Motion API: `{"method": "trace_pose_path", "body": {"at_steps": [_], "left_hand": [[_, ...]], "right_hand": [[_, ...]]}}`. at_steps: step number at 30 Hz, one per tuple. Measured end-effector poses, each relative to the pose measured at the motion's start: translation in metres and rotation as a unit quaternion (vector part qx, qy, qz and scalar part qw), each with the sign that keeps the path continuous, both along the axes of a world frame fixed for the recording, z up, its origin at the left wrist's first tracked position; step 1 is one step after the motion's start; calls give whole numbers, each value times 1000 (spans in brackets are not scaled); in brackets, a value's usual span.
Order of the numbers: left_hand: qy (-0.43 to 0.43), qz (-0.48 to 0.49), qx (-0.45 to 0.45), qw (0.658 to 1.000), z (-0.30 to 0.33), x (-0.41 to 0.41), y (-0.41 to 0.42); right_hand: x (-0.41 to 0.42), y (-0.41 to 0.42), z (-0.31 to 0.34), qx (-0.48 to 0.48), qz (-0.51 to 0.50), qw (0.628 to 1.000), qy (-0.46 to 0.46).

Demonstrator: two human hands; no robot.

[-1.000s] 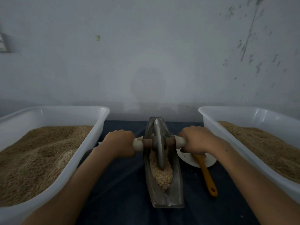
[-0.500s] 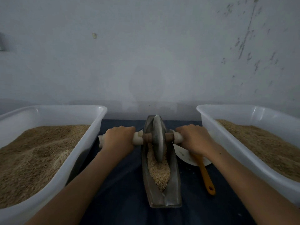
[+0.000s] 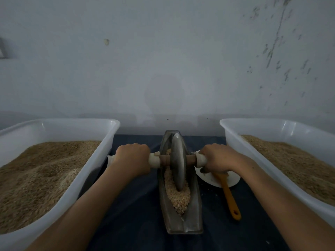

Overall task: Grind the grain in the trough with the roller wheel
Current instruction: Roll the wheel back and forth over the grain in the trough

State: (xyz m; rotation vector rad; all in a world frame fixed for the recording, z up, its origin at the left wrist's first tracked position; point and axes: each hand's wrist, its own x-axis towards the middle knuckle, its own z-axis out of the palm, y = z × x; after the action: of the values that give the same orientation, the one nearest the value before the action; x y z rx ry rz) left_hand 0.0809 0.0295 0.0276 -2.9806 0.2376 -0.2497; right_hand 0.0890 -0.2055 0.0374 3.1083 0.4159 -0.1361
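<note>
The roller wheel point(image 3: 178, 162), a thick metal disc that looks heavy and rigid, stands on edge in the narrow metal trough point(image 3: 196, 205) at mid-surface, bedded in loose grain point(image 3: 179, 198). It probably rolls by its own weight, so the axle ends are the place to hold. The left hand point(image 3: 133, 160) has its grip wrapped tight round the pale left handle point(image 3: 154, 161); the right hand point(image 3: 216, 157) likewise clasps the right handle point(image 3: 200, 160). A white tub point(image 3: 101, 156) of grain flanks each side.
</note>
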Motion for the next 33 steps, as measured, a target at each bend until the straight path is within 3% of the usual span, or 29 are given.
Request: {"method": "trace_pose_path", "body": {"at_steps": [5,8,12,17,20,23,29,33], "left_hand": [[-75,-14,-44,996,-10,2,3],[-87,-13,-63,994,-15,4,6],[-49,-12,-64,997,-14,4,7],[40,-10,-31,999,-3,3,7],[43,-11,-20,999,-1,2,6],[43,-11,-29,999,-2,4,6],[-29,-10,-42,999,-7,2,4],[-71,-21,-38,997,-7,0,2]], "right_hand": [[4,4,-13,-3,7,987,-163],[3,6,-15,-4,12,977,-215],[0,7,-10,-28,16,981,-191],[-3,4,4,-36,6,999,-22],[-5,3,6,-12,-1,1000,23],[-4,4,4,-27,0,1000,-5],[-1,5,-8,-21,20,985,-169],[-1,3,-12,2,16,985,-173]]}}
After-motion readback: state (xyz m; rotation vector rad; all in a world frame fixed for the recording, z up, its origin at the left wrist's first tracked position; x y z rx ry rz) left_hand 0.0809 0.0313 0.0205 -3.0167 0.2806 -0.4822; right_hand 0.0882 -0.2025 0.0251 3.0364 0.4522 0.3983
